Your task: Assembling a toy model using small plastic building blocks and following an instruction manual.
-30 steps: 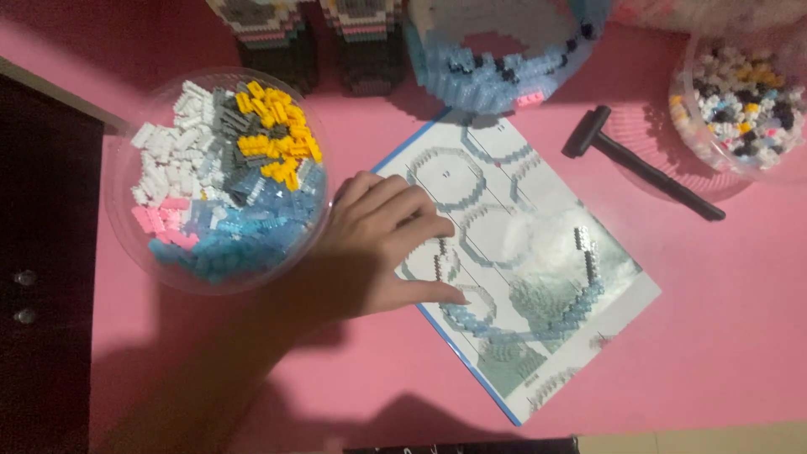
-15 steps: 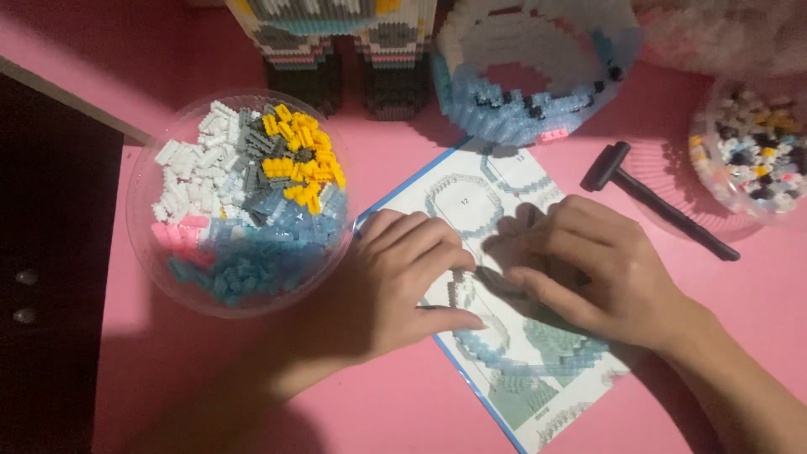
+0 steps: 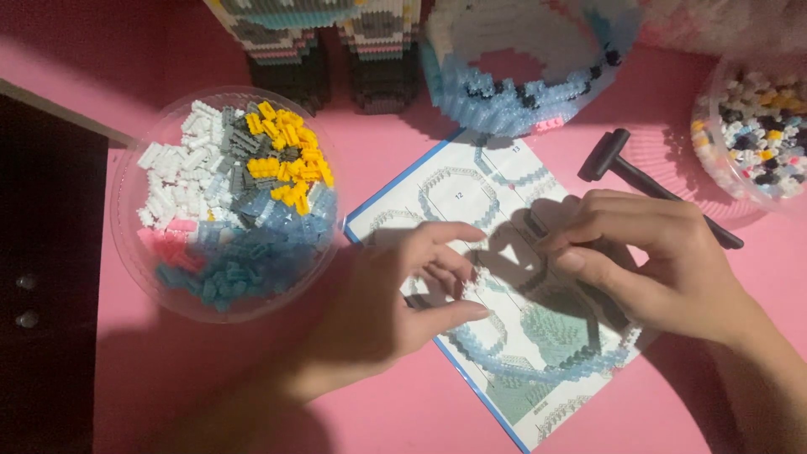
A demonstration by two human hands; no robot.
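Over the instruction sheet (image 3: 513, 311), both my hands work a tiny dark brick (image 3: 538, 225).

My right hand (image 3: 651, 269) has its grip pinched together on the small dark brick, thumb under and fingers over, holding it just above the sheet so I can match it to the printed rings. My left hand (image 3: 395, 303) hovers with fingers spread apart, holding nothing, its fingertips near the page to steady it. The bowl of sorted bricks (image 3: 227, 202) sits close by on the left of the pink desk (image 3: 403, 412), the small black hammer (image 3: 656, 189) just beyond my right hand.
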